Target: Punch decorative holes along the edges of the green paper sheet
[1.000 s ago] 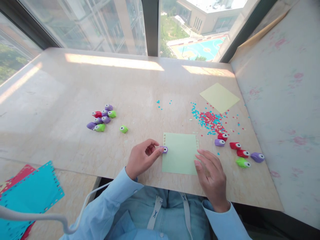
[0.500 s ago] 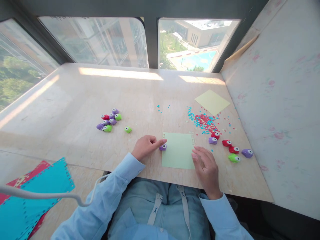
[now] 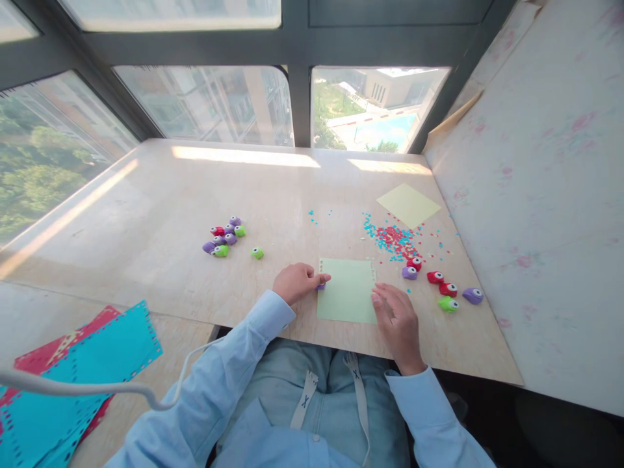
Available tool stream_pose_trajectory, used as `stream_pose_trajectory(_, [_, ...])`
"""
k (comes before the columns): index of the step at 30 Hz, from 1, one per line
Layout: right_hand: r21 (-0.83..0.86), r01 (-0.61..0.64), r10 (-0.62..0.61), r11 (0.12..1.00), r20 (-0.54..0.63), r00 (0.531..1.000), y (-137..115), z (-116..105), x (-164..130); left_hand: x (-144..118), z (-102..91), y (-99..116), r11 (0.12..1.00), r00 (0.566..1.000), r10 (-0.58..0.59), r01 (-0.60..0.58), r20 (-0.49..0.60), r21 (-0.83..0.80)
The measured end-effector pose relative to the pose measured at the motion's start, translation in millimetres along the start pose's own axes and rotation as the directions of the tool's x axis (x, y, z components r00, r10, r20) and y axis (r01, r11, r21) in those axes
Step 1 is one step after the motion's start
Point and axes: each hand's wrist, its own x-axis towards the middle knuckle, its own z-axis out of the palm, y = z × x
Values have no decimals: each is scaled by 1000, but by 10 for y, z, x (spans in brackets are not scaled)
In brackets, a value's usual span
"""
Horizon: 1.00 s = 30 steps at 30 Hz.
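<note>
A sheet of pale green paper (image 3: 347, 292) lies flat near the table's front edge, with small punched holes along the upper parts of its left and right edges. At the sheet's left edge is a purple craft punch (image 3: 320, 286), mostly covered by my left hand (image 3: 299, 283). My left thumb lies over the top of the punch, and the other fingers are curled beside it. My right hand (image 3: 397, 318) pinches the right edge of the sheet, thumb and fingers close together.
Several craft punches (image 3: 220, 251) cluster at the left, and several more (image 3: 435, 277) stand at the right. Red and blue paper confetti (image 3: 394, 239) is scattered near a pale yellow sheet (image 3: 408, 205). Punched blue sheets (image 3: 97, 361) lie at the lower left, under a white cable (image 3: 88, 386).
My left thumb has come down over the purple punch, which now shows less. The view has tilted upward a little. My right hand stays at the sheet's right edge.
</note>
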Motion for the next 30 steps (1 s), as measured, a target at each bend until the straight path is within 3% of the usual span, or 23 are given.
stream_pose_trajectory(9, [-7, 10, -10, 1000, 6, 1000, 28, 23, -2, -11, -54, 227, 980, 982, -59, 23, 177, 197])
stream_pose_trajectory(21, [-13, 25, -25, 1000, -4, 1000, 48, 47, -7, 44, -73, 185, 987, 983, 21, -50, 184, 152])
stream_pose_trajectory(23, [-26, 40, -40, 999, -3, 999, 54, 50, -5, 47, -71, 140, 994, 980, 33, -52, 194, 91])
stream_pose_trajectory(28, [-69, 81, -80, 994, 28, 996, 69, 62, -8, 26, -75, 8, 971, 980, 18, 31, 200, -239])
stream_pose_trajectory(30, [-88, 94, -91, 992, 43, 995, 74, 65, -13, 16, -88, -42, 961, 984, 15, 35, 178, -274])
